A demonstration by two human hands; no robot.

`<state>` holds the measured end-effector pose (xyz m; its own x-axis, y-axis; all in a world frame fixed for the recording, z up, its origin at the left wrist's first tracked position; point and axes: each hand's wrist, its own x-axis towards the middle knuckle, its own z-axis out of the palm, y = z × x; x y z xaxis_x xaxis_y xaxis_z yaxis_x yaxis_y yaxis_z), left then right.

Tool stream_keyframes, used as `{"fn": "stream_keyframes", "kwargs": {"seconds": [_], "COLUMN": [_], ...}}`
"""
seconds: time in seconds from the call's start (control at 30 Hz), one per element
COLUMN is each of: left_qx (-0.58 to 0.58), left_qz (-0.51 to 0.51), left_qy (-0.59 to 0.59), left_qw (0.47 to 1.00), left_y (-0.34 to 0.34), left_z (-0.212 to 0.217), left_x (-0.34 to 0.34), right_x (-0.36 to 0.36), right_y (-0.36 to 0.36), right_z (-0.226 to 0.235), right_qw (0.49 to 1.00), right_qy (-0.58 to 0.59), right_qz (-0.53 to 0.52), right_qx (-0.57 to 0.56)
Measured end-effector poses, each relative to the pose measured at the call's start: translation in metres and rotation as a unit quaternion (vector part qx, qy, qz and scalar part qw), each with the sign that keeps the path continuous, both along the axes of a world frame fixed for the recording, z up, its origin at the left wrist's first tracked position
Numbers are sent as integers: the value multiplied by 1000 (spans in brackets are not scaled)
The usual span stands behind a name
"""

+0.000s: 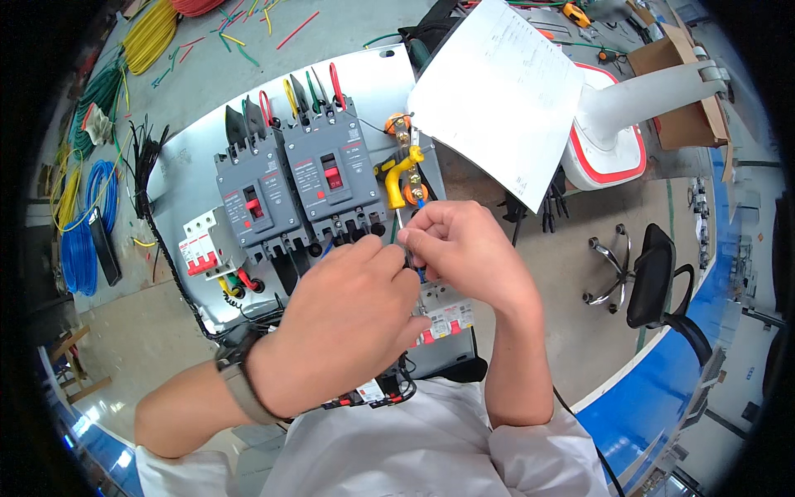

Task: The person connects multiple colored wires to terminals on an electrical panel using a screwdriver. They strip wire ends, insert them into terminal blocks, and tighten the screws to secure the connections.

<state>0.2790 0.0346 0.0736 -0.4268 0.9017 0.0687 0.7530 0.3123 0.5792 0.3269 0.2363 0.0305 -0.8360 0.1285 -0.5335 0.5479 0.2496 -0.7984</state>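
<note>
My left hand (352,311) is palm down with curled fingers over the lower edge of a white metal mounting plate (186,157); whatever it grips is hidden. My right hand (472,253) pinches close beside it, thumb against forefinger, on something too small to name. A thin silver piece runs from the right fingertips up to a bent yellow sleeve (395,189), which lies by a brass terminal bar (416,178) on orange insulators. Blue wire shows around the right fingers. Two grey moulded-case breakers (333,170) (258,199) stand left of the hands. Small white breakers (447,315) sit partly under them.
A white breaker (207,244) with red levers is at the plate's left. A written paper sheet (501,99) overlaps the plate's right corner, beside a white-and-red stand (609,137). Wire coils (80,257) lie far left. A cardboard box (691,124) and office chair (650,282) are right.
</note>
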Motion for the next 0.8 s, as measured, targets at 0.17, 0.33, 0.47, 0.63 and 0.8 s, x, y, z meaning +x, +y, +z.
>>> {"fn": "stream_keyframes", "kwargs": {"seconds": [0.17, 0.33, 0.47, 0.63, 0.8], "left_qx": [-71, -72, -53, 5, 93], "left_qz": [31, 48, 46, 72, 126], "left_qy": [3, 1, 14, 3, -88], "left_qw": [997, 996, 997, 997, 984], "left_y": [6, 8, 1, -6, -6], "left_z": [-22, -28, -35, -30, -5], "left_x": [19, 21, 21, 4, -38], "right_x": [5, 5, 8, 4, -18], "right_y": [0, 0, 1, 4, -5], "right_z": [-7, -9, 5, 35, 74], "right_qw": [999, 999, 995, 984, 966], "right_qy": [33, 34, -1, 98, 197], "right_qz": [20, 24, -59, -116, -150], "right_qx": [19, 30, -77, -96, -79]}}
